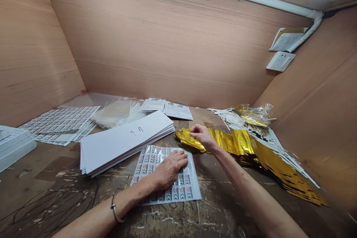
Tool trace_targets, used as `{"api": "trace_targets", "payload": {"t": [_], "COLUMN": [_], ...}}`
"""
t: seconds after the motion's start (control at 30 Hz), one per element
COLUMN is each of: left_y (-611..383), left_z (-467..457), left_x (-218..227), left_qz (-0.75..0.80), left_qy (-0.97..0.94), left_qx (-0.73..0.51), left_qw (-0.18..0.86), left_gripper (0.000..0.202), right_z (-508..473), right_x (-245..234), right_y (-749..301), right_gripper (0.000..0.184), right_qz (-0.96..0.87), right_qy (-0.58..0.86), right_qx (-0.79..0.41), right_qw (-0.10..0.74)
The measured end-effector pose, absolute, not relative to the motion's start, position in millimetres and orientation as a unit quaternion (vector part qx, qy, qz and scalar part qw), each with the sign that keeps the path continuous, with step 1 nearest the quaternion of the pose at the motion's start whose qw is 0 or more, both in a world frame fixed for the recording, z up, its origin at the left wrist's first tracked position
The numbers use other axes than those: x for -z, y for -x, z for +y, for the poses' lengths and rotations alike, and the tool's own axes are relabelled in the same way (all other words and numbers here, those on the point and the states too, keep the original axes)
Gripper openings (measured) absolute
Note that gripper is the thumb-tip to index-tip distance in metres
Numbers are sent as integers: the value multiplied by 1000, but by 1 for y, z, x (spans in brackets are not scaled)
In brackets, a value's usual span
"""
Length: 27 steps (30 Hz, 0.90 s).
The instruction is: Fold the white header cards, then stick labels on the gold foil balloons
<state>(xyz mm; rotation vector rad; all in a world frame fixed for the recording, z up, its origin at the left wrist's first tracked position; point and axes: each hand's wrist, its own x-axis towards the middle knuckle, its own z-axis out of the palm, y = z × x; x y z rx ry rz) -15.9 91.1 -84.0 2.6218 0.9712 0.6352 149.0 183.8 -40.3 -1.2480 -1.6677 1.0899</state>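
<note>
My left hand (173, 166) lies flat on a sheet of small CE-mark stickers (145, 167), its fingers stretched towards the sheet's upper right. My right hand (203, 137) is over the near end of a stack of gold foil balloons (244, 143), thumb and forefinger pinched together. Whatever is between those fingertips is too small to make out. The flat, shiny foil runs from under my right hand towards the lower right. Part of the sticker sheet is hidden under my left hand and forearm.
A stack of long white cards (125, 141) lies left of the sticker sheet. Further back are more sticker sheets (65, 119), clear plastic bags (118, 111) and printed leaflets (178, 110). White sticks (267, 135) lie along the right wall. A clear plastic box (18, 148) stands far left.
</note>
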Motion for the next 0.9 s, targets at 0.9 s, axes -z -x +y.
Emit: {"api": "trace_targets", "payload": {"t": [0.9], "left_y": [17], "left_z": [89], "left_x": [88], "left_qz": [337], "left_qy": [-890], "left_qx": [-259], "left_qw": [164], "left_gripper": [27], "right_z": [212], "right_x": [78], "right_y": [-123], "right_gripper": [11], "right_qz": [-759], "right_qy": [593], "right_qx": [-139], "right_qw": [230]}}
